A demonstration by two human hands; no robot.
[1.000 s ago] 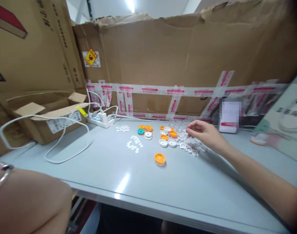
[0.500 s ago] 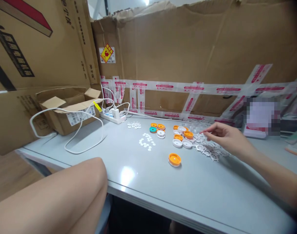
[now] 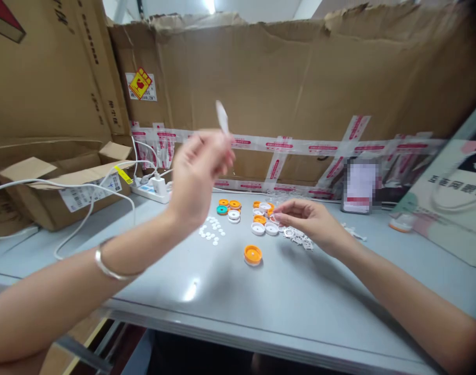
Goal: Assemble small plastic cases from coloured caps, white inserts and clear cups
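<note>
My left hand (image 3: 202, 169), raised above the table and slightly blurred, is closed on a thin white piece (image 3: 222, 117) that sticks up from its fingertips. My right hand (image 3: 310, 221) has thumb and fingers pinched at the edge of a group of orange and white round plastic parts (image 3: 258, 228); what it grips, if anything, is too small to tell. Under and beside that hand lie white openwork plastic pieces (image 3: 298, 237). Closer to me sits an orange part on a white one (image 3: 253, 254). Small white discs (image 3: 211, 232) are scattered left of the parts, partly behind my left wrist.
Another group with a teal round part (image 3: 222, 210) lies farther back. A power strip (image 3: 154, 190) with white cables and an open cardboard box (image 3: 65, 182) occupy the left. A phone (image 3: 361, 187) and a printed bag (image 3: 449, 208) stand right. Large taped cardboard (image 3: 241, 78) walls off the back.
My left hand has come up into view with a white piece. The view has turned to the right. My right hand has moved left from the openwork pieces to the round parts.
</note>
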